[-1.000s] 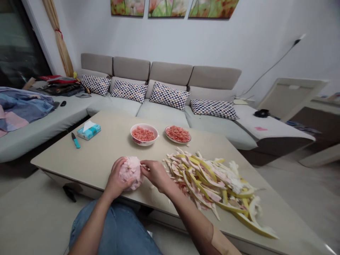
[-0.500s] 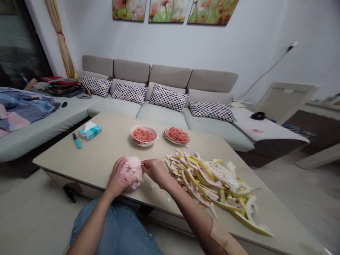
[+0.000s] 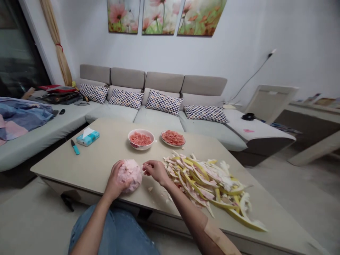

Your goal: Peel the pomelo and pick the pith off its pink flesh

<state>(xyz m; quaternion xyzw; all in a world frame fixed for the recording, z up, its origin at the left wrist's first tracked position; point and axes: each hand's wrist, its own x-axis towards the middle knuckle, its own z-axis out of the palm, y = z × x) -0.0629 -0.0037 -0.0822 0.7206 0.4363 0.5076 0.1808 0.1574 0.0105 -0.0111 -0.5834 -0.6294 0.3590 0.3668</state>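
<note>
A peeled pomelo (image 3: pixel 130 177), pale pink and ragged with pith, rests near the table's front edge. My left hand (image 3: pixel 117 181) is wrapped round its left side, thumb across the front. Just right of the fruit, my right hand (image 3: pixel 156 171) is closed in a pinch, slightly apart from it. A small pale bit of pith shows at the fingertips. Close by on the right lies a big heap of pomelo peel (image 3: pixel 202 180), yellow rind with white and pink pith. Behind the fruit stand a white bowl (image 3: pixel 141 146) and a dark-rimmed plate (image 3: pixel 174 144), both filled with pink pomelo flesh.
The pale table (image 3: pixel 106 152) also carries a blue tissue pack (image 3: pixel 88 137) and a teal-handled knife (image 3: pixel 75 147) at the left. Pith crumbs lie by the front edge. A grey sofa (image 3: pixel 156 117) with patterned cushions runs behind the table.
My right hand has drawn slightly away from the pomelo, leaving a gap. The left hand keeps its hold. The camera view has tilted up and shifted a little.
</note>
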